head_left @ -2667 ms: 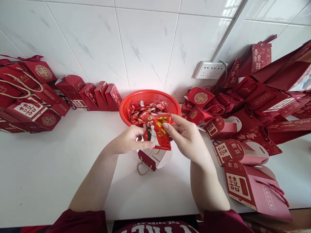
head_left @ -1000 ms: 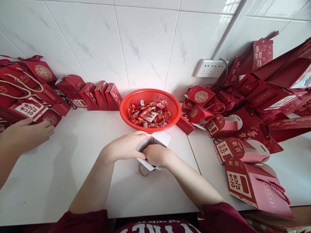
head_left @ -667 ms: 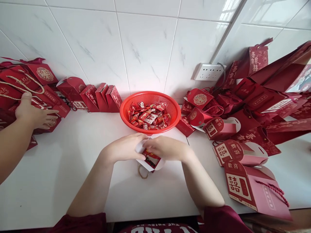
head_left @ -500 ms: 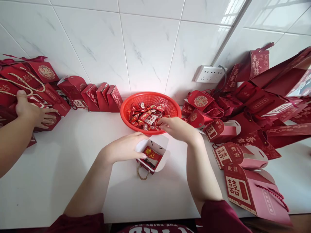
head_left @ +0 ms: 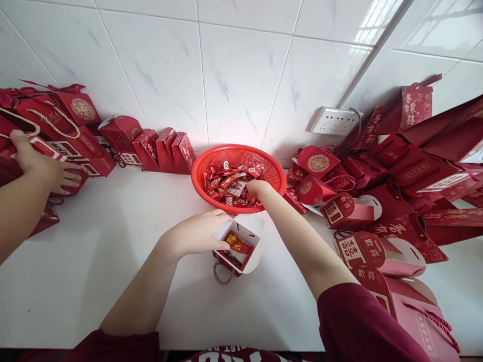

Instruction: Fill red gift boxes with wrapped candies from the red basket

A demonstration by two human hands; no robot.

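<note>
My left hand [head_left: 204,232] grips the near-left rim of an open red gift box [head_left: 231,263], thumb over the edge. The box has a white inside and a twisted rope handle [head_left: 223,275] hanging in front. Inside lies a red packet with yellow characters [head_left: 237,245]. My right hand [head_left: 257,191] reaches down into a red plastic basket [head_left: 277,177], its fingertips hidden among the wrapped candies [head_left: 226,183]. Whether it has hold of a candy does not show. The basket stands against the wall, just behind the box.
At the left, another person's hand [head_left: 39,166] is among stacked red gift boxes [head_left: 85,110]. Several small red boxes [head_left: 151,151] line the wall. Many red gift boxes and bags [head_left: 368,251] crowd the right side, below a white power strip [head_left: 335,121].
My right hand has gone deeper into the candies, with its forearm now slanting in from the right. The other person's hand has shifted slightly left. My left hand keeps hold of the gift box.
</note>
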